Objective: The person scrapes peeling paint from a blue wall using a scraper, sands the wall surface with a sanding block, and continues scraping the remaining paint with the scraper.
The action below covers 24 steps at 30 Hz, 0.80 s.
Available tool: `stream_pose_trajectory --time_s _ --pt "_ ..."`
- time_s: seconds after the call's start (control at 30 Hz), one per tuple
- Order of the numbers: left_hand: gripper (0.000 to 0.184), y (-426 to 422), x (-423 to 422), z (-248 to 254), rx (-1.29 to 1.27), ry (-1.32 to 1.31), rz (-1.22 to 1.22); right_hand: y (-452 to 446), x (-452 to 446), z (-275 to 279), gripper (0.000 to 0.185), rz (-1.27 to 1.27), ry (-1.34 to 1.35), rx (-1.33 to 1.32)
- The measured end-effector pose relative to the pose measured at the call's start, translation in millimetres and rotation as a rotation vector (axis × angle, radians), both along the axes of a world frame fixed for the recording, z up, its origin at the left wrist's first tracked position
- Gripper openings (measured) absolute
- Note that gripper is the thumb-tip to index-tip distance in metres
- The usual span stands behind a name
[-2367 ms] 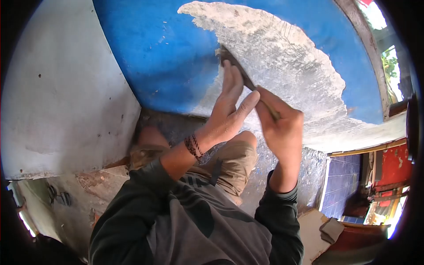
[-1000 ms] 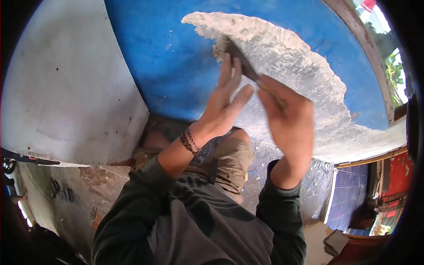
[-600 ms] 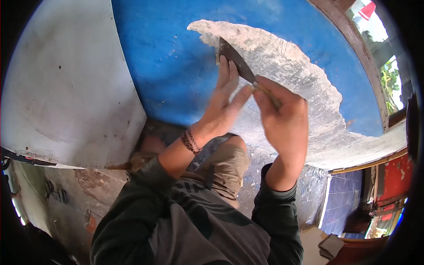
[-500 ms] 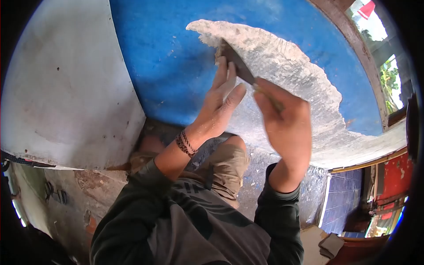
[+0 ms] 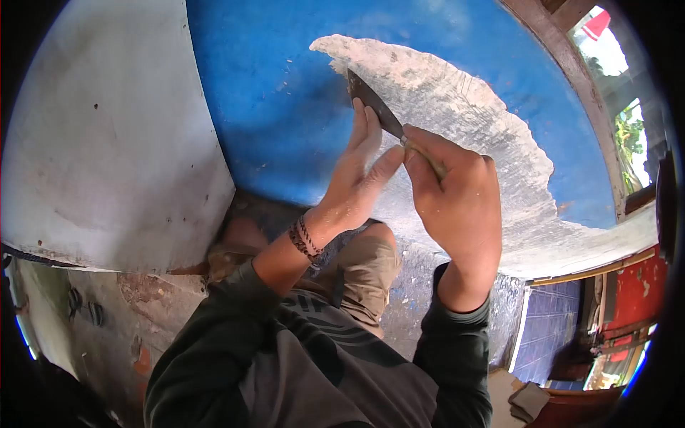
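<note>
My right hand [image 5: 460, 192] is closed around the handle of a scraper [image 5: 377, 105]. Its dark blade points up and to the left, with the tip at the left edge of a pale, scraped patch [image 5: 464, 107] on the blue wall [image 5: 257, 93]. My left hand [image 5: 349, 189], dusty and wearing a braided bracelet, has its fingers stretched out. Its fingertips rest against the lower part of the blade, and the thumb stands apart, near the handle. Whether the left fingers also touch the wall I cannot tell.
A white panel [image 5: 121, 135] stands to the left, meeting the blue wall. At the upper right is a wooden frame [image 5: 571, 78] with an opening beyond it. My bent knee [image 5: 374, 242] is below my hands. A blue-tiled surface [image 5: 549, 324] lies at the lower right.
The scraper's tip has shifted slightly left and down, both hands moving with it. The right hand has drawn closer to the left thumb. The view has turned a little.
</note>
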<state>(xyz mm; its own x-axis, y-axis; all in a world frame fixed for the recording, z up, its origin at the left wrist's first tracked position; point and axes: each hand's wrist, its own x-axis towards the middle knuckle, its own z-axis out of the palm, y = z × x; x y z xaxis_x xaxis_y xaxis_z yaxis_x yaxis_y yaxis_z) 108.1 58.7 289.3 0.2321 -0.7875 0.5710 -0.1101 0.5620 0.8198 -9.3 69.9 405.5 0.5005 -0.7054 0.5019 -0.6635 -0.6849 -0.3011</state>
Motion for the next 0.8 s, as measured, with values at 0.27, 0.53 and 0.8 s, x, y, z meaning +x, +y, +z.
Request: stream_pose_trajectory --time_s 0.27,0.53,0.8 --pt "0.084 -1 -7 -1 -0.004 0.134 -0.125 -13 3 16 0.008 0.121 0.034 -0.114" --pt "0.079 -13 -10 0 -0.107 0.324 -0.287 -25 14 17 0.014 0.371 -0.278 -0.143" --pt "0.067 -16 -20 18 -0.201 0.609 -0.466 -49 47 8 0.03 1.151 -0.9 0.072"
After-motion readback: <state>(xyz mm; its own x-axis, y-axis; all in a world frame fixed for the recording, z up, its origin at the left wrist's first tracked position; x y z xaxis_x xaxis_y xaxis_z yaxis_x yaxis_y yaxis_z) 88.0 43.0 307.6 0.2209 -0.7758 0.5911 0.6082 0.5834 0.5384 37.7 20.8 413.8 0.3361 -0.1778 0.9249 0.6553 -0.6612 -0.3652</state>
